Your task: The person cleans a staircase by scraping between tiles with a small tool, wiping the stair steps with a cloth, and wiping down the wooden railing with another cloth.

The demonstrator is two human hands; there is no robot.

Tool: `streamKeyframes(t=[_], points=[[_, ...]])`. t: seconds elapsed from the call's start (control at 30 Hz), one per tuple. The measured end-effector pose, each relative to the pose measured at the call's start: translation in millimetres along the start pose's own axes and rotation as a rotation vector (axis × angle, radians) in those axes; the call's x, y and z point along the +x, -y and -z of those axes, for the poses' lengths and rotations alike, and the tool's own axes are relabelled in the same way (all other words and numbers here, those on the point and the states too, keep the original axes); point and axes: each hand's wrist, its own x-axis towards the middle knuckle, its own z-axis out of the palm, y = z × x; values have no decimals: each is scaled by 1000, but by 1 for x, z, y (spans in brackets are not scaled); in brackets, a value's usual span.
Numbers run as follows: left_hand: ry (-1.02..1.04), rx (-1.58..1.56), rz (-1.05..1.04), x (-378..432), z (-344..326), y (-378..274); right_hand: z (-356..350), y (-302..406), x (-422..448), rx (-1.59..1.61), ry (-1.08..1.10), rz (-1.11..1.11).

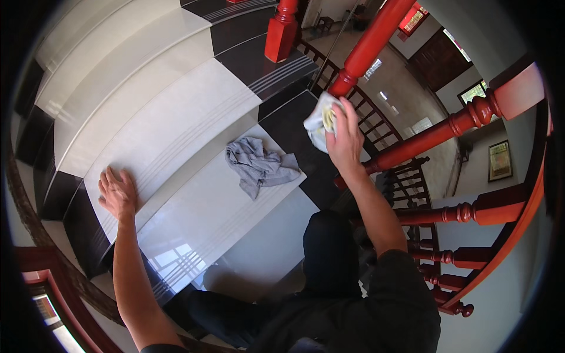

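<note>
My right hand [346, 139] grips a crumpled white cloth [317, 121] with yellowish patches. The cloth is at the lower part of a red turned wooden baluster [368, 42]; whether it presses on the wood is hard to tell. Palm down, my left hand [118, 192] rests on a pale polished stair tread [172, 119] with its fingers apart, holding nothing. Between the hands, a rumpled grey cloth [262, 165] lies on the tread below, near the black stone border.
More red balusters [454, 125] run along my right under a curved handrail [507, 260]. Past them, a lower floor [397, 103] and a dark railing [375, 119] show. Another red post [281, 33] stands higher up. A red-framed window [53, 304] is at lower left.
</note>
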Motion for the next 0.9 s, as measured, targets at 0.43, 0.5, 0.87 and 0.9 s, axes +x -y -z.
streamKeyframes(t=[0.43, 0.5, 0.87, 0.9], points=[[-47, -18, -7, 1, -3, -1, -63, -25, 25, -613, 369, 119], [-24, -24, 1, -1, 1, -6, -71, -25, 35, -644, 456, 38], [8, -33, 4, -4, 9, -12, -45, -41, 34, -398, 138, 268], [-2, -32, 2, -4, 7, -10, -46, -37, 35, -393, 137, 265]])
